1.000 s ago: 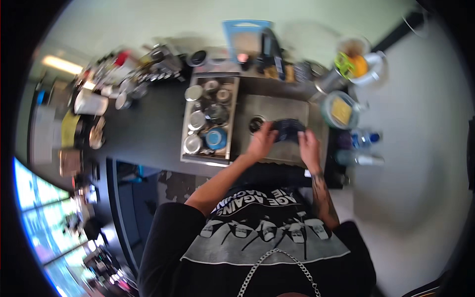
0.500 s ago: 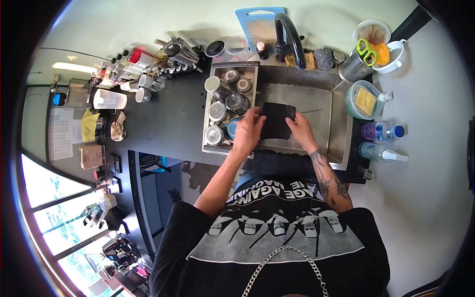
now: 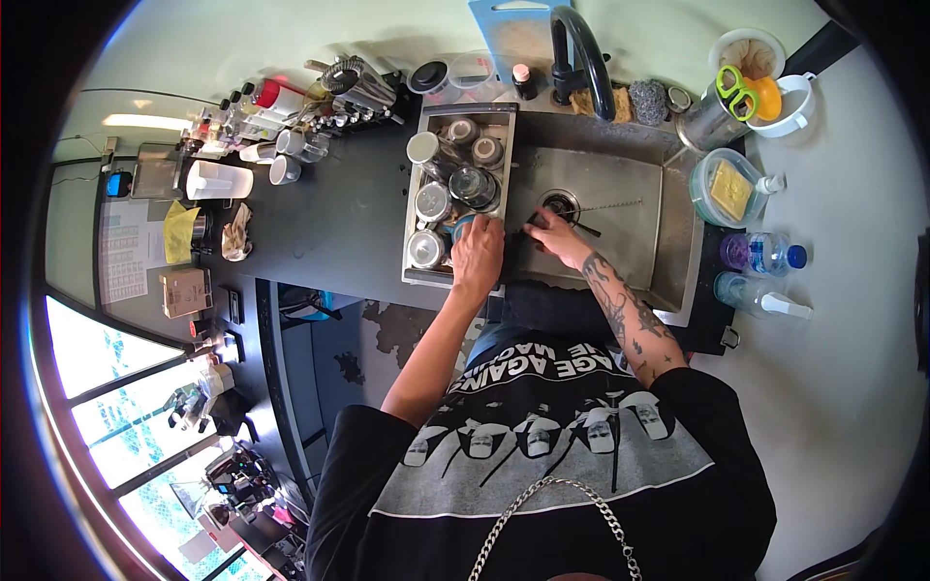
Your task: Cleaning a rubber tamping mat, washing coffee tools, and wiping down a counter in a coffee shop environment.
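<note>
Both hands have slid toward the rack (image 3: 426,279) since last frame, my left hand (image 3: 479,256) curled by the blue cup (image 3: 462,229), right hand (image 3: 556,235) beside the drain (image 3: 562,202), can't tell if either grips or where that black ribbed piece is, other cups (image 3: 433,201) upside down, presumably to drain.

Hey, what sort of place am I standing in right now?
Likely a kitchen or bar's wash-up spot: there's a metal sink with a black faucet, a tray of glassware beside it, and a yellow sponge.
</note>
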Tool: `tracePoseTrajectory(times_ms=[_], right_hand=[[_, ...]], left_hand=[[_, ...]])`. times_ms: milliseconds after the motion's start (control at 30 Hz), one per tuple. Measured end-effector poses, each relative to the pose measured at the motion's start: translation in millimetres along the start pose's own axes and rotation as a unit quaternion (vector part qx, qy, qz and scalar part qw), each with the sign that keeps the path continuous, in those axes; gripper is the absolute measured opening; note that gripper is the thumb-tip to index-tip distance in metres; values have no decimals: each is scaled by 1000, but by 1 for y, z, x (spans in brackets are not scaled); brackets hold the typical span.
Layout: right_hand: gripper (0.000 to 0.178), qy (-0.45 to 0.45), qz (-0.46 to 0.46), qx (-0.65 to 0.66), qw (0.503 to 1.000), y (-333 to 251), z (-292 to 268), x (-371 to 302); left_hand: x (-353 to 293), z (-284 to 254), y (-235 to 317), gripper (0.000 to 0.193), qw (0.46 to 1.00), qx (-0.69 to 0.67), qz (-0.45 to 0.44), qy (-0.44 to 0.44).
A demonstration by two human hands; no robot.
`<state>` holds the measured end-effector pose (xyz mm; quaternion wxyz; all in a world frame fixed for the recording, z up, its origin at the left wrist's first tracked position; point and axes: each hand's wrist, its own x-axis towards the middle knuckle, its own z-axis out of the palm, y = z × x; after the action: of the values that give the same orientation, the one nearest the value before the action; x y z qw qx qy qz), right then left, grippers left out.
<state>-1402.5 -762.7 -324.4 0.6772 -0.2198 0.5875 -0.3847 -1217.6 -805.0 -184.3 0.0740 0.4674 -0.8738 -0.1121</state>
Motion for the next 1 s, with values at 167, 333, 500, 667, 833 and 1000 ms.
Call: tracePoseTrajectory(times_ms=[167,333,500,667,833,1000], right_hand=[[58,34,-57,-174,983,7,12,6],[46,125,-181,-469,855,23,11,32],[39,218,-181,-555,782,23,9,92],[36,205,-143,-597,762,26,16,131],[31,163,-121,-514,833,-6,15,85],[35,161,-249,-395,870,-41,-18,-10]], left_hand=[[1,-21,1,19,997,-58,-7,52],[-16,-45,0,16,988,-137,-32,71],[-39,-54,1,15,980,-175,-58,71],[-57,-55,1,14,982,-165,-51,70],[-58,-56,4,12,977,-197,-44,74],[-38,-50,13,14,957,-278,-18,82]])
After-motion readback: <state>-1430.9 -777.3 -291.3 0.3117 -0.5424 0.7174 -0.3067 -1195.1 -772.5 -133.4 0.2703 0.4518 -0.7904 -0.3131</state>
